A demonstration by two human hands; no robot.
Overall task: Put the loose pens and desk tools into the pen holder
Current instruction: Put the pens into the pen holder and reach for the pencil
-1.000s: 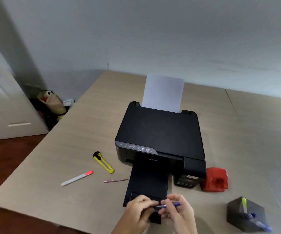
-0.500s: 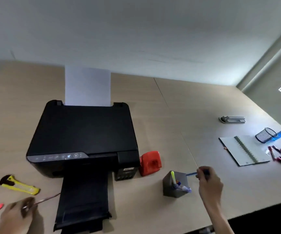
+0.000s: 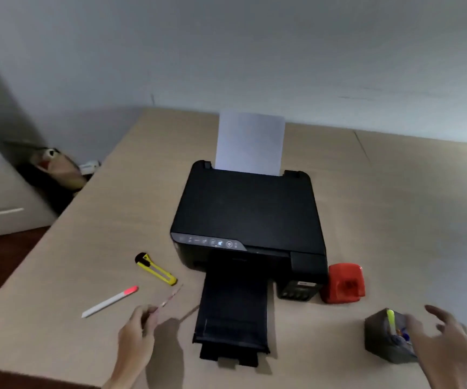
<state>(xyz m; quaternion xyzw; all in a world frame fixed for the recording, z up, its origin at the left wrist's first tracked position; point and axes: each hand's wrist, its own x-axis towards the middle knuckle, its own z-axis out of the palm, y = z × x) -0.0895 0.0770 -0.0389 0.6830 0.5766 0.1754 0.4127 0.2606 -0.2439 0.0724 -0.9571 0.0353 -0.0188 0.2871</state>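
Left hand (image 3: 135, 332) lifts a thin pencil (image 3: 167, 300) pinched in its fingers off the tabletop (image 3: 86, 248); right hand (image 3: 440, 338), fingers spread & empty, hovers by the pen holder (image 3: 381, 341). Next: carry pencil across to holder; utility knife (image 3: 156, 269), marker (image 3: 108, 301) left.

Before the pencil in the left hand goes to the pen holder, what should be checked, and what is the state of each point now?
1. Thin pencil held by left hand: ok, pinched and lifted off the table.
2. Pen holder upright: ok.
3. Room in the holder: cannot tell; a yellow highlighter and a blue pen are inside, blurred.
4. Opening free: not ok, right hand hovers open beside it.
5. Path clear: not ok, the printer tray lies between.
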